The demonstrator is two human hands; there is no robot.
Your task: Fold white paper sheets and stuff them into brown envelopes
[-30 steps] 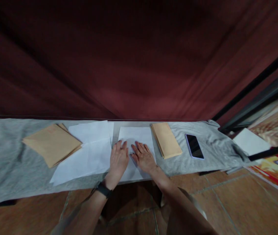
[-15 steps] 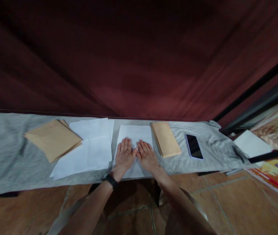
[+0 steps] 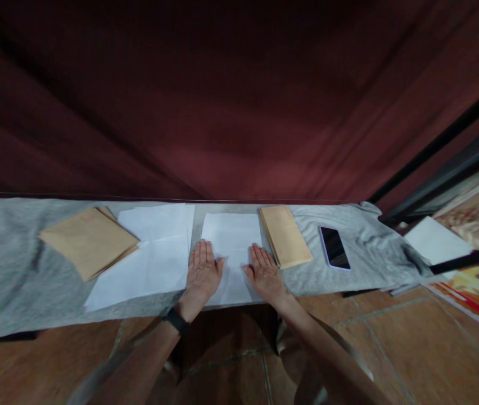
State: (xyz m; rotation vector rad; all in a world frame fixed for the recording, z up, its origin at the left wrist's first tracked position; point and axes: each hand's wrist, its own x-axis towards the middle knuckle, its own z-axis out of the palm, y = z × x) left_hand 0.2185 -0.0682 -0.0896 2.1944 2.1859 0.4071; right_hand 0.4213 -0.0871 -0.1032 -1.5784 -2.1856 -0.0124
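A white sheet of paper (image 3: 231, 230) with a faint crease across it lies flat in front of me on the grey cloth. My left hand (image 3: 203, 273) rests palm down at the sheet's left edge, fingers stretched out. On the right edge lies my right hand (image 3: 265, 273), also flat with its fingers extended. A gap of bare paper shows between the two thumbs. Just beyond my right hand is a stack of brown envelopes (image 3: 288, 236). Left of my left hand, several loose white sheets (image 3: 163, 261) overlap one another.
More brown envelopes (image 3: 90, 242) lie partly over the loose sheets at the left. A phone (image 3: 334, 248) sits on the grey cloth (image 3: 374, 253) to the right. A dark red curtain (image 3: 239, 140) hangs behind. Black bars (image 3: 471, 261) and a white box-like object (image 3: 437, 241) stand at far right.
My hands have slid apart from the middle of the sheet, the left one to its left edge and the right one to its right edge. The view has shifted slightly.
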